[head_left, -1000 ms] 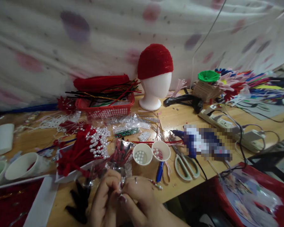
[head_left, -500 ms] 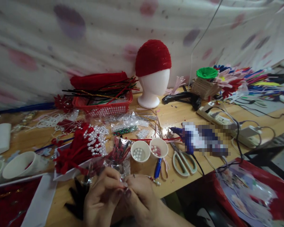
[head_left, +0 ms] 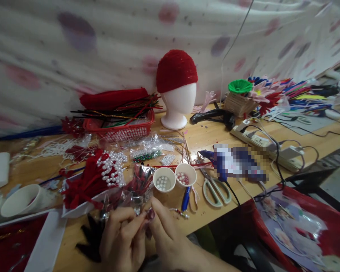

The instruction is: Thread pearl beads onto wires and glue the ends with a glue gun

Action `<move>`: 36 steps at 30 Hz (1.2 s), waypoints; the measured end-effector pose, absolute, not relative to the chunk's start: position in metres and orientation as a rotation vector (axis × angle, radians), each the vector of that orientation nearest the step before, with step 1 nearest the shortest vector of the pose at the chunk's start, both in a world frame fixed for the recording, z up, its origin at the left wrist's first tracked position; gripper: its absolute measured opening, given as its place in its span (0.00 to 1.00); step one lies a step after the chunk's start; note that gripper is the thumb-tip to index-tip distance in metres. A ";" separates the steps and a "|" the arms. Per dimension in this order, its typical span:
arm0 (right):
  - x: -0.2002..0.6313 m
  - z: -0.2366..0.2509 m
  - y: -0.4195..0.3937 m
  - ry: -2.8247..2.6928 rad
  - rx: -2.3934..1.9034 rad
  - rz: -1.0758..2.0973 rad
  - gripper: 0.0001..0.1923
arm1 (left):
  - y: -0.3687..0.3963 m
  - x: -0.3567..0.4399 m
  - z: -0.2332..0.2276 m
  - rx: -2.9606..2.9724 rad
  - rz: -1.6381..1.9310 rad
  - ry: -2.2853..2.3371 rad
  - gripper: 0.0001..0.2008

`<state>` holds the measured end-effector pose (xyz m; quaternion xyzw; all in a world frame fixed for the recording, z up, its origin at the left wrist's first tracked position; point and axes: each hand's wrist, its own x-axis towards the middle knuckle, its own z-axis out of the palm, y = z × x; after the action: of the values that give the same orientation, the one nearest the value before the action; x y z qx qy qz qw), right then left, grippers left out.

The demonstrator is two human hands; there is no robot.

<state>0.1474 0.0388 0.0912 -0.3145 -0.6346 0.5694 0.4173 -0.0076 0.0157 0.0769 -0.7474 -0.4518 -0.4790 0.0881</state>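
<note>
head view | left hand (head_left: 121, 241) and right hand (head_left: 164, 236) are closed fingertip to fingertip on a small bead piece (head_left: 147, 217), held just above the tabletop (head_left: 212, 136) edge | piece lies between both hands, equally near | cup of pearls (head_left: 164, 180) is seen just beyond

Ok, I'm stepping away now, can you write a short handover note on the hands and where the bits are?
Left hand and right hand: fingertips pinched together on a small item at the table's near edge; too small to identify.
Clear crinkly bag lies just beyond the fingers.
Cup of white pearls and cup of red-and-white beads stand past the right hand; scissors to their right.
Red pearl-tipped bundle lies left.
Done and left: cannot tell.
</note>
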 end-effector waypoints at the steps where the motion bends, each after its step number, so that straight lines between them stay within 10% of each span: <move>1: 0.146 0.090 0.038 -1.582 -0.806 1.401 0.23 | 0.016 -0.009 0.078 -2.227 -1.364 -1.314 0.10; 16: 0.139 0.088 0.035 -1.728 -0.804 1.263 0.15 | 0.002 -0.008 0.076 -2.072 -1.264 -1.465 0.13; 30: 0.177 0.077 0.051 -1.930 -0.790 0.655 0.09 | 0.029 -0.054 0.104 -1.191 -2.459 -1.734 0.18; 36: 0.197 0.084 0.054 -1.977 -0.823 0.588 0.13 | 0.019 -0.083 0.105 -0.878 -2.255 -2.043 0.15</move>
<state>0.1968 0.0539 0.0841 -0.3319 -0.7975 0.2371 0.4445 -0.0832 0.0187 0.1054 -0.2773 -0.6450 -0.7120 -0.0127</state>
